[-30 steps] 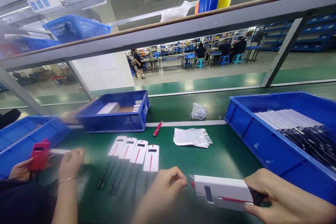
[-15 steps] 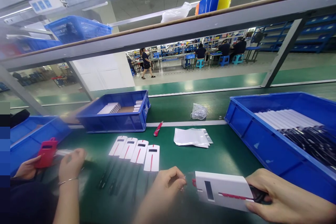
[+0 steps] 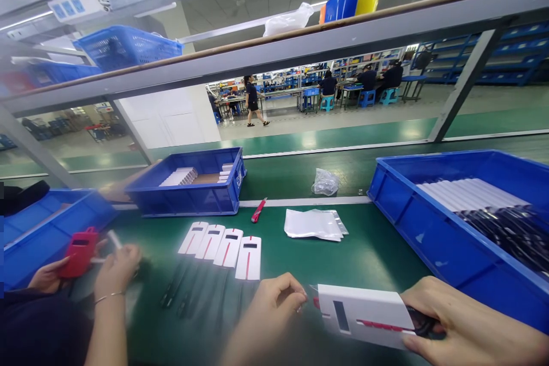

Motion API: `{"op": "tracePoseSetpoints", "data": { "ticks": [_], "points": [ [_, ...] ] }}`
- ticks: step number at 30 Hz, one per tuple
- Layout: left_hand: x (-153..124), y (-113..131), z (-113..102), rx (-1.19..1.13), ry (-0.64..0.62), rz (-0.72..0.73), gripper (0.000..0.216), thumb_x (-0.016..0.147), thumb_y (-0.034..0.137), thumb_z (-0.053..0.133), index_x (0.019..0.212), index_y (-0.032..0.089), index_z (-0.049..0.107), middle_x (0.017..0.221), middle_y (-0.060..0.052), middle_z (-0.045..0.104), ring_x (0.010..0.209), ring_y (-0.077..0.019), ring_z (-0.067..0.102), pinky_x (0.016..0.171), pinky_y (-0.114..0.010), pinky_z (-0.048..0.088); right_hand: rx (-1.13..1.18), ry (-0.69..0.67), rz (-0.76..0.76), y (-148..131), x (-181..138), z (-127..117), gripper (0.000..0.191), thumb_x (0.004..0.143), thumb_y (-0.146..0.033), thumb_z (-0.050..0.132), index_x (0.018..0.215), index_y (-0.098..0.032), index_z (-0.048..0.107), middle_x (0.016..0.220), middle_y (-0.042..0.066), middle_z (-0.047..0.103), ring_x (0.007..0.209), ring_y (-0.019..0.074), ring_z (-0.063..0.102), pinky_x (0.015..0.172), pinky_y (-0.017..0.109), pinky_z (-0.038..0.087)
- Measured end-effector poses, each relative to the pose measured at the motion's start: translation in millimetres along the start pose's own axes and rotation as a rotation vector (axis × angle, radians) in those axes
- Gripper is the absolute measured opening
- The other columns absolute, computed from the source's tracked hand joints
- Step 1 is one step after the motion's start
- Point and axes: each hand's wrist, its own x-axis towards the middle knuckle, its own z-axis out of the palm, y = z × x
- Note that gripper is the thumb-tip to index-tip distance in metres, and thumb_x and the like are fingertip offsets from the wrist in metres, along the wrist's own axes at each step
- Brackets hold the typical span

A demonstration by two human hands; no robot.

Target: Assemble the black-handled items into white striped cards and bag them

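Observation:
My right hand (image 3: pixel 463 326) is closed on the cable end of a white-sleeved device (image 3: pixel 364 314) with a dark window, a red stripe and a red tab at its far end. Its black cable (image 3: pixel 424 321) is bunched in that hand. To the left, my left hand (image 3: pixel 278 309) is pinched at what looks like the edge of a clear plastic bag (image 3: pixel 312 291), just short of the device's red end. The bag's outline is faint. Several similar white-sleeved devices (image 3: pixel 247 257) lie in a row beyond my left hand, cables toward me.
Flat clear bags (image 3: pixel 313 224), a red utility knife (image 3: pixel 258 210) and crumpled plastic (image 3: pixel 325 182) lie ahead. Blue bins stand at right (image 3: pixel 403 206) and back left (image 3: pixel 184 200). At left, a co-worker's hands (image 3: pixel 115 269) hold a red device (image 3: pixel 79 253) and a white piece.
My hands and the white-sleeved device have barely shifted. The co-worker's white piece is now tilted up beside the red device. A person in the background has walked to the right.

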Motion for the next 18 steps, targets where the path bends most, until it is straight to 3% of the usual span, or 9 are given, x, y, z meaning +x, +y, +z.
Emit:
{"op": "tracePoseSetpoints", "data": {
  "ticks": [3, 10, 18],
  "points": [
    [0.7, 0.1, 1.6, 0.002, 0.006, -0.007, 0.02, 0.093, 0.031, 0.054, 0.082, 0.017, 0.064, 0.077, -0.001, 0.062, 0.077, -0.0167, 0.059, 0.07, -0.025, 0.04, -0.139, -0.177, -0.022, -6.7, -0.4, -3.0, 0.014, 0.082, -0.019, 0.053, 0.069, -0.021, 0.056, 0.063, -0.006, 0.052, 0.056, 0.0107, 0.041, 0.05, 0.027, 0.022],
    [1.7, -0.2, 4.9, -0.02, 0.036, -0.01, 0.021, 0.093, 0.033, 0.054, 0.08, 0.017, 0.062, 0.076, -0.001, 0.059, 0.076, -0.0164, 0.058, 0.07, -0.025, 0.04, -0.189, -0.129, -0.016, 4.3, -6.0, 1.9, 0.014, 0.084, -0.022, 0.054, 0.072, -0.023, 0.063, 0.067, 0.0, 0.063, 0.057, 0.0158, 0.052, 0.051, 0.029, 0.025],
    [3.1, -1.7, 6.3, -0.008, 0.029, -0.002, 0.022, 0.094, 0.033, 0.054, 0.082, 0.017, 0.062, 0.075, -0.001, 0.06, 0.075, -0.0162, 0.057, 0.07, -0.025, 0.04, -0.185, -0.133, -0.057, -3.7, -5.7, -0.5, 0.015, 0.082, -0.014, 0.051, 0.073, -0.023, 0.059, 0.064, -0.007, 0.056, 0.056, 0.0114, 0.046, 0.051, 0.029, 0.022]
  ]
}}
